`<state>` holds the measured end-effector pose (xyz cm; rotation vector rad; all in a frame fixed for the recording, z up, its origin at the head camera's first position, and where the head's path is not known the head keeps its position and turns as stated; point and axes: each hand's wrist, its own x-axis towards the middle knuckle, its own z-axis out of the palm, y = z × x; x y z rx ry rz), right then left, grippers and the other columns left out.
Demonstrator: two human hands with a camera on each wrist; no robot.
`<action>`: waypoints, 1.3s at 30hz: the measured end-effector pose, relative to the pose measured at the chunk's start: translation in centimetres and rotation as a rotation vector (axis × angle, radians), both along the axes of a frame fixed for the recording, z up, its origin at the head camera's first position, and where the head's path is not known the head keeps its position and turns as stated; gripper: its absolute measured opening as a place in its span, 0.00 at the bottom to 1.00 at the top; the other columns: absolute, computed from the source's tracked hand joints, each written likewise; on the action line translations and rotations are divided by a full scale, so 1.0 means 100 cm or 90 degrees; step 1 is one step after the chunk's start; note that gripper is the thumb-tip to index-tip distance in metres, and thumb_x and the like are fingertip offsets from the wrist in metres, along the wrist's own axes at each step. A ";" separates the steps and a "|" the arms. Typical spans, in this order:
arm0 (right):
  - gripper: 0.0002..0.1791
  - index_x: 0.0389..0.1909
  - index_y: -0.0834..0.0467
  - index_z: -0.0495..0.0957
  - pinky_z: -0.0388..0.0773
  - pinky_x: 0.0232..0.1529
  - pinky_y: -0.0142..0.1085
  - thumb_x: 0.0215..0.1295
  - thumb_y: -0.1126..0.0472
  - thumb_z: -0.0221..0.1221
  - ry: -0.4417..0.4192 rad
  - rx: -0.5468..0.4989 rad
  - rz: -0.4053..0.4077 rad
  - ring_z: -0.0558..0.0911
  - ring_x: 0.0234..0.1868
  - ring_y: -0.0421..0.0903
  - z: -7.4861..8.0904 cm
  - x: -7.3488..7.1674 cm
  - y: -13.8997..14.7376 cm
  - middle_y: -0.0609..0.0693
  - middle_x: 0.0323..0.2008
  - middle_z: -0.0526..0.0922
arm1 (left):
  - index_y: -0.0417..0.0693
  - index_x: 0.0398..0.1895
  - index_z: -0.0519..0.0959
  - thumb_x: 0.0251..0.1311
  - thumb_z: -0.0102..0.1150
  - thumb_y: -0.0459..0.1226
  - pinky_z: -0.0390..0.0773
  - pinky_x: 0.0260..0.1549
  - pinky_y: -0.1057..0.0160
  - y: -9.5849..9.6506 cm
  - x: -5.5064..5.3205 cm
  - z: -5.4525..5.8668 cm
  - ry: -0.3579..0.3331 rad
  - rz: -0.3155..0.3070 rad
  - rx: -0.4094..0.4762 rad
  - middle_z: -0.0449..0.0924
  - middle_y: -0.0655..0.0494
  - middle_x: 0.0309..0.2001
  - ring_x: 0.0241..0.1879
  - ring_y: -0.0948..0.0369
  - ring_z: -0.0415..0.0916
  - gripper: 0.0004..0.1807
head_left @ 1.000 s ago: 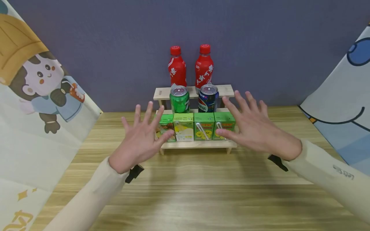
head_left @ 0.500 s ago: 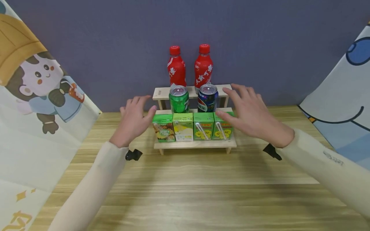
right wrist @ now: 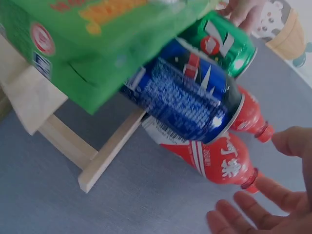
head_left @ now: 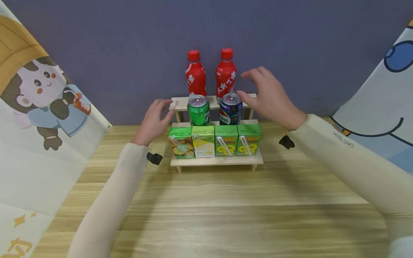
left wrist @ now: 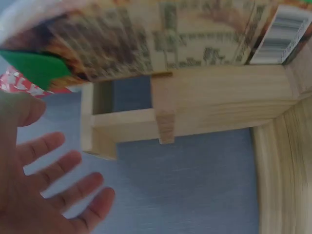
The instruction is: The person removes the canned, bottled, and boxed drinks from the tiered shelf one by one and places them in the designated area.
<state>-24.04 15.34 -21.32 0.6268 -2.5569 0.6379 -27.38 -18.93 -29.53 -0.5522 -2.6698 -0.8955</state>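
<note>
A tiered wooden rack (head_left: 216, 162) holds drinks on its three levels. Two red-capped cola bottles, left (head_left: 195, 79) and right (head_left: 226, 77), stand on the top tier. Below them are a green 7-Up can (head_left: 198, 114) and a dark blue Pepsi can (head_left: 229, 111). Several juice cartons (head_left: 203, 145) line the lowest tier. My left hand (head_left: 153, 122), fingers slightly bent, is beside the rack's upper left end, holding nothing. To the right of the right bottle, my right hand (head_left: 269, 96) hovers with thumb and fingers apart. In the right wrist view its fingers are near the bottle cap (right wrist: 252, 180).
The rack stands on a wood-grain table (head_left: 206, 215) against a dark blue-grey wall (head_left: 135, 53). Cartoon-printed panels, left (head_left: 42, 150) and right (head_left: 380, 107), flank the table. Small black wrist cameras hang under both sleeves.
Both hands have moved from in front of the cartons, the left to the rack's upper left end, the right up beside the right bottle. Their spread fingers have bent inward. The drinks stay in place.
</note>
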 end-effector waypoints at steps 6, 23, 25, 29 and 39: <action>0.25 0.59 0.60 0.70 0.69 0.53 0.46 0.65 0.52 0.58 0.000 -0.033 0.011 0.69 0.53 0.52 0.016 -0.020 -0.010 0.55 0.54 0.71 | 0.46 0.65 0.68 0.71 0.44 0.47 0.64 0.57 0.49 0.000 -0.016 -0.005 -0.001 -0.008 0.015 0.65 0.51 0.60 0.61 0.52 0.63 0.24; 0.23 0.61 0.54 0.70 0.70 0.53 0.34 0.67 0.52 0.56 -0.021 -0.055 -0.011 0.69 0.55 0.46 0.043 -0.053 -0.028 0.51 0.55 0.70 | 0.46 0.56 0.75 0.70 0.48 0.44 0.66 0.54 0.50 0.002 -0.028 -0.012 0.017 0.003 0.010 0.67 0.52 0.58 0.58 0.53 0.63 0.17; 0.23 0.61 0.54 0.70 0.71 0.52 0.34 0.67 0.53 0.56 -0.026 -0.055 -0.007 0.70 0.55 0.46 0.044 -0.055 -0.029 0.50 0.55 0.70 | 0.47 0.56 0.75 0.70 0.48 0.44 0.65 0.54 0.50 0.002 -0.027 -0.012 0.016 0.003 0.011 0.67 0.52 0.58 0.59 0.53 0.62 0.17; 0.22 0.60 0.54 0.70 0.73 0.51 0.34 0.67 0.53 0.57 -0.045 -0.065 -0.008 0.72 0.53 0.45 0.045 -0.058 -0.032 0.50 0.54 0.72 | 0.47 0.56 0.76 0.70 0.48 0.45 0.65 0.55 0.50 0.003 -0.029 -0.012 0.014 0.005 0.012 0.68 0.53 0.58 0.59 0.53 0.62 0.18; 0.18 0.52 0.58 0.73 0.76 0.47 0.34 0.65 0.55 0.58 -0.049 -0.102 -0.033 0.76 0.45 0.42 0.048 -0.061 -0.030 0.50 0.48 0.78 | 0.47 0.55 0.76 0.70 0.49 0.43 0.63 0.57 0.50 0.007 -0.027 -0.013 0.017 0.008 -0.003 0.68 0.53 0.58 0.60 0.53 0.60 0.16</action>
